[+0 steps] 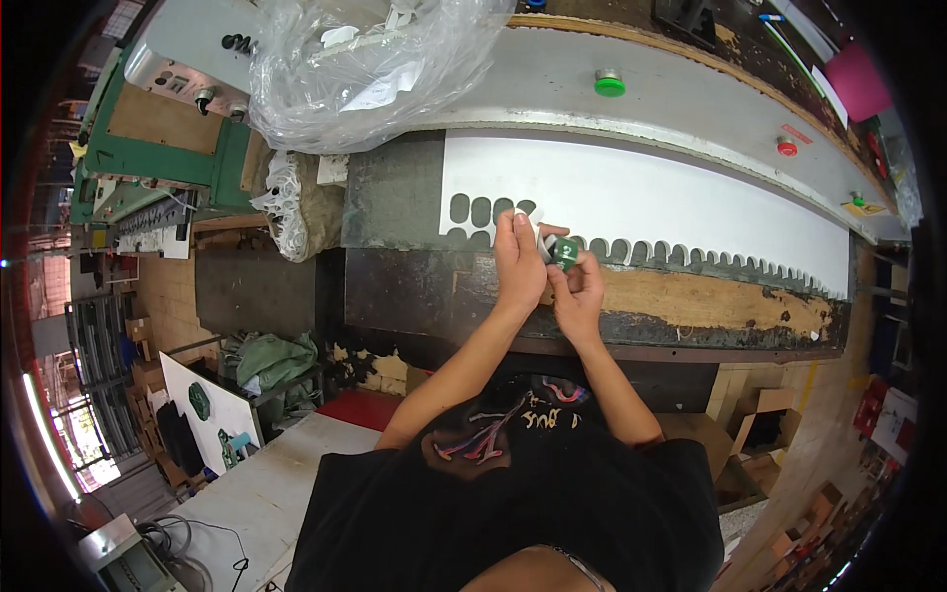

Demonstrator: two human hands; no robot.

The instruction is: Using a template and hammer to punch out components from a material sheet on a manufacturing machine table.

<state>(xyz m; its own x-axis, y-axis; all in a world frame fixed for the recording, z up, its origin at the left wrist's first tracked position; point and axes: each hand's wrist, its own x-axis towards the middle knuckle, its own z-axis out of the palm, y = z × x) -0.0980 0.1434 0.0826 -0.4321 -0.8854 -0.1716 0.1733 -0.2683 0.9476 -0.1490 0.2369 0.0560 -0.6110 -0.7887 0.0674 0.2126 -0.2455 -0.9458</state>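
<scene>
My left hand (520, 259) is closed, and a small white cut-out piece (534, 216) shows at its fingertips, over the sheet. Just to its right, my right hand (580, 288) grips a small green cutting die (565, 253) with white markings; the die's far side is partly hidden by my fingers. Both hands nearly touch at the near edge of a long white sheet (631, 187). Oval holes run in rows at the sheet's left end, and a row of rounded notches follows its near edge to the right.
Behind the sheet runs a grey machine beam (552, 79) with a green button (610, 83) and a red button (786, 147). A clear plastic bag (365, 84) bulges at the back left. A worn wooden edge (681, 301) lies in front; a sack of white scraps (288, 202) stands left.
</scene>
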